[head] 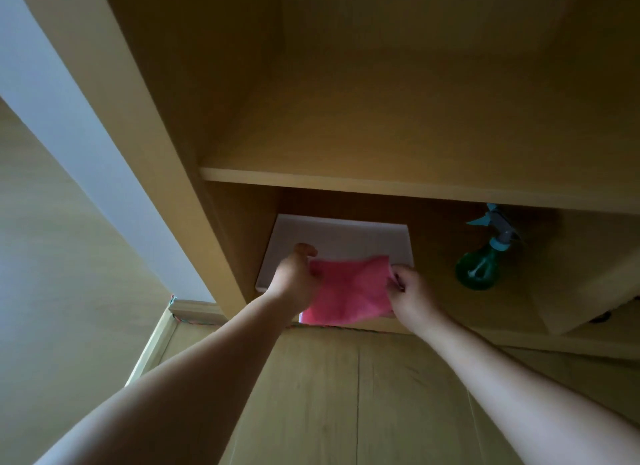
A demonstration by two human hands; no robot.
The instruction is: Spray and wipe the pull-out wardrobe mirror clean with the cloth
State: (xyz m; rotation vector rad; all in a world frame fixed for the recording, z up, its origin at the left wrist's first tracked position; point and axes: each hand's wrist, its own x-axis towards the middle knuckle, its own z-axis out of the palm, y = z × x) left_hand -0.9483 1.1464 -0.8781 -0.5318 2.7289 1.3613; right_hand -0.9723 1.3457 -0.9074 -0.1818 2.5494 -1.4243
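Note:
A pink cloth (346, 291) is stretched between both hands at the front of the lower wardrobe compartment. My left hand (294, 281) grips its left edge, and my right hand (412, 291) pinches its right corner. Behind the cloth a white flat tray or box (343, 238) lies on the compartment floor. A green spray bottle (479, 267) with a light blue trigger head stands to the right of my right hand, apart from it. No mirror is visible in this view.
A wooden shelf (381, 184) spans the wardrobe just above the hands. The wardrobe's left side panel (166, 153) stands close to my left arm. A slanted wooden part (571, 291) is at the right. Wood-look floor (346, 395) lies below.

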